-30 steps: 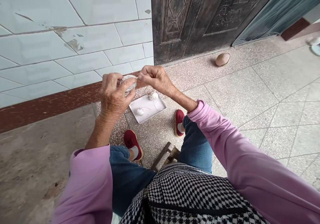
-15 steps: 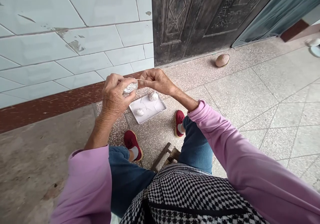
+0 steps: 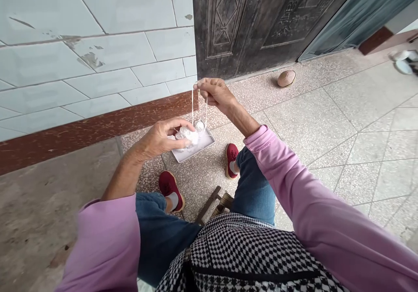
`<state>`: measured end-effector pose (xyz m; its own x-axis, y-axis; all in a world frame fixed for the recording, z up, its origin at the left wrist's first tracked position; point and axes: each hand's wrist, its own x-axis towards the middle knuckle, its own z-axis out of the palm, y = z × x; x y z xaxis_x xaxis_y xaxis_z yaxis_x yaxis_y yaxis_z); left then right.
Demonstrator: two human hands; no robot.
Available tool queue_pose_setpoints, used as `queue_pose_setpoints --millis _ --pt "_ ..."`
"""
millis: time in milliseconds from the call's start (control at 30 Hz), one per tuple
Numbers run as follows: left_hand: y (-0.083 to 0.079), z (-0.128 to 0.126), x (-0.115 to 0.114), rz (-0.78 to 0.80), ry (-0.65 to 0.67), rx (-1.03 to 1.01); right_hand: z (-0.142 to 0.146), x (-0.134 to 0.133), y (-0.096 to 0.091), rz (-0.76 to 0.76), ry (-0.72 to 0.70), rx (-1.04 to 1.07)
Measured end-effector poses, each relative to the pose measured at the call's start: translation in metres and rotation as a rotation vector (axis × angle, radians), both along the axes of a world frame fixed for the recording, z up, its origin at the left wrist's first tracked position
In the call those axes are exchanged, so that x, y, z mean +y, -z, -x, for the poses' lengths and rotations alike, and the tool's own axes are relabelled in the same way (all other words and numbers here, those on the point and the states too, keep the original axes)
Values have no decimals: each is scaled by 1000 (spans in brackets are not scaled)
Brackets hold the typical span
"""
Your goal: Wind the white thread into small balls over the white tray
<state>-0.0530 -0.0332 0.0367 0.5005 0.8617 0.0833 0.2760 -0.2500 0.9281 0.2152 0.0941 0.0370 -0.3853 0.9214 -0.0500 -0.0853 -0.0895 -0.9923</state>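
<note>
My left hand [image 3: 166, 136] curls its fingers round a ball of white yarn [image 3: 187, 135], held low over a shallow white tray [image 3: 189, 153]. Higher up and to the right, my right hand [image 3: 214, 92] pinches a strand of the white yarn [image 3: 192, 107]. The strand runs up from the ball to my fingertips, and a second length hangs down from that hand toward the tray. Another small white yarn ball [image 3: 200, 126] lies in the tray's far part. My left hand and its ball hide the tray's left part.
The tray rests on the speckled floor between two red shoes [image 3: 171, 190]. Beyond it are a tiled wall [image 3: 156, 78] and a dark carved door [image 3: 241, 31]. A rounded tan object [image 3: 286, 78] sits by the door. Part of a wooden stool [image 3: 209, 205] shows below.
My left hand has lowered the yarn ball toward the tray and right. My right hand has risen slightly, drawing out a longer strand between the two. The view has shifted a little.
</note>
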Motion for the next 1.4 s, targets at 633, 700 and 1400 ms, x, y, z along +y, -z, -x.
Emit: queue_pose_setpoints --millis 633,700,1400 --pt "10 19 22 239 -427 -645 50 -43 20 -492 -296 -234" --pt "10 17 24 230 -441 -661 58 -50 23 -485 -243 -283" --pt "2 2 17 132 -286 -356 29 -39 -5 -455 -164 -312"
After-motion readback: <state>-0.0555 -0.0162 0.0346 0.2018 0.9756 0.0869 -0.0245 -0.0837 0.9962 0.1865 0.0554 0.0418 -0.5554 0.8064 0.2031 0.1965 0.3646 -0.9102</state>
